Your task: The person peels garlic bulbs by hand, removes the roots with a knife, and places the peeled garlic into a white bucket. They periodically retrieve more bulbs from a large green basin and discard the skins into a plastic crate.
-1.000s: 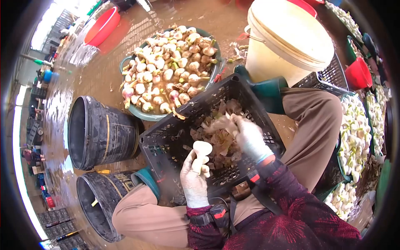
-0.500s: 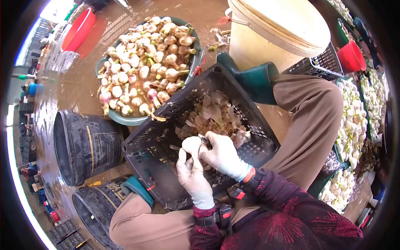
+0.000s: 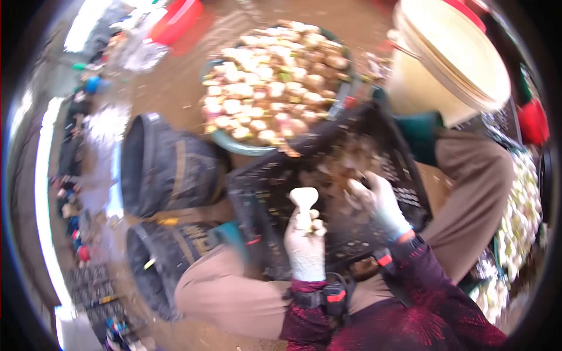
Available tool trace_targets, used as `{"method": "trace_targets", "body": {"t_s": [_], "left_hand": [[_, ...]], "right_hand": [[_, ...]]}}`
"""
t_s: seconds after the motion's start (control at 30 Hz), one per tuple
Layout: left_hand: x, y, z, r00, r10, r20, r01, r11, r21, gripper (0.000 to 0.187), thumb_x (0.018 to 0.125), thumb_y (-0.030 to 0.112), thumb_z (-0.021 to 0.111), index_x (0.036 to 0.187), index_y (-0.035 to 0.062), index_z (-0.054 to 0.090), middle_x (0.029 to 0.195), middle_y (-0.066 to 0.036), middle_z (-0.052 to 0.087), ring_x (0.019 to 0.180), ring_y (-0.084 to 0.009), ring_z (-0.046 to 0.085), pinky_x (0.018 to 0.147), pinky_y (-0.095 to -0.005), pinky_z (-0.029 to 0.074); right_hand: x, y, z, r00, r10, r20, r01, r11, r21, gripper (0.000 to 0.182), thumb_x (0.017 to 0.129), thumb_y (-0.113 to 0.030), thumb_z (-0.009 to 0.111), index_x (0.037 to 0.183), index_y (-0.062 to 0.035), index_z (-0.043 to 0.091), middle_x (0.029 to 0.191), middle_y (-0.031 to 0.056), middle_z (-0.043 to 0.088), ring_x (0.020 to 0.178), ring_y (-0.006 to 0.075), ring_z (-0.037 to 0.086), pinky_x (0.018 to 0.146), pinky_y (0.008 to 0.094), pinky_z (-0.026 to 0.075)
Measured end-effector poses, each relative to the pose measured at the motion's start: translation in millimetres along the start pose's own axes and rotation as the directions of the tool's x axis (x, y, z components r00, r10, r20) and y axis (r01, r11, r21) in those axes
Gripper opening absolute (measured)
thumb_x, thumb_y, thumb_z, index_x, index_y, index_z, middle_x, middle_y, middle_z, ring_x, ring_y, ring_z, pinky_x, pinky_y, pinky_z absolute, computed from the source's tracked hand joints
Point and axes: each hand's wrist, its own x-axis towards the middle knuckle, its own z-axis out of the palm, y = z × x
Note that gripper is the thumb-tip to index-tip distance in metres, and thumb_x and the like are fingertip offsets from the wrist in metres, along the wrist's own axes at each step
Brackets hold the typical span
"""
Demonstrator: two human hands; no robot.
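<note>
two gloved hands work over the black crate (image 3: 263,193): the left hand (image 3: 304,245) is clamped on a peeled garlic bulb (image 3: 304,198), the right hand (image 3: 379,199) at 3 o'clock, its grip too blurred to tell.

I can read no text here. The gold marking on the side of the lower black plastic bucket (image 3: 175,257) by my knee is too blurred to make out, and nothing else carries lettering.

Two black buckets (image 3: 167,167), cream bucket (image 3: 451,64)
</note>
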Motion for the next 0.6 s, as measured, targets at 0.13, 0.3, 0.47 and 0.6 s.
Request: {"method": "trace_targets", "body": {"t_s": [0.13,0.3,0.47,0.6], "left_hand": [[-7,76,27,0.988,0.151,-0.008,-0.150,0.972,-0.180,0.026,0.094,0.016,0.059,0.110,-0.0032,0.056,0.090,-0.012,0.060,0.064,-0.0153,0.055,0.052,-0.0257,0.047],[15,226,82,0.813,0.547,0.200,-0.424,0.792,-0.440,0.047,0.099,0.034,0.049,0.118,-0.0089,0.050,0.102,-0.019,0.061,0.089,-0.0274,0.063,0.076,-0.0369,0.058],[117,191,125,0.880,0.297,0.370,-0.422,0.847,0.324,0.034,0.095,0.029,0.055,0.111,-0.0017,0.057,0.096,-0.013,0.065,0.085,-0.0220,0.064,0.069,-0.0309,0.055],[227,149,130,0.965,-0.075,0.253,-0.203,0.399,0.894,0.029,0.085,0.012,0.064,0.111,0.0011,0.057,0.082,-0.006,0.063,0.061,-0.0160,0.062,0.055,-0.0277,0.054]], "right_hand": [[3,27,16,0.993,-0.092,0.079,0.121,0.827,-0.550,0.024,0.087,-0.024,0.062,0.094,-0.0007,0.059,0.079,0.0201,0.066,0.076,0.0306,0.068,0.068,0.0422,0.051],[-10,21,11,0.958,-0.268,0.104,0.274,0.742,-0.612,0.020,0.089,-0.022,0.060,0.087,-0.0020,0.059,0.078,0.0242,0.063,0.079,0.0433,0.062,0.068,0.0485,0.049],[-6,20,10,0.955,-0.240,0.177,0.298,0.746,-0.596,0.023,0.091,-0.024,0.059,0.085,-0.0019,0.055,0.073,0.0236,0.061,0.073,0.0435,0.061,0.063,0.0493,0.048],[0,25,6,0.949,-0.219,0.228,0.315,0.716,-0.623,0.018,0.089,-0.020,0.061,0.088,-0.0040,0.052,0.067,0.0213,0.060,0.068,0.0414,0.062,0.059,0.0490,0.048]]}}
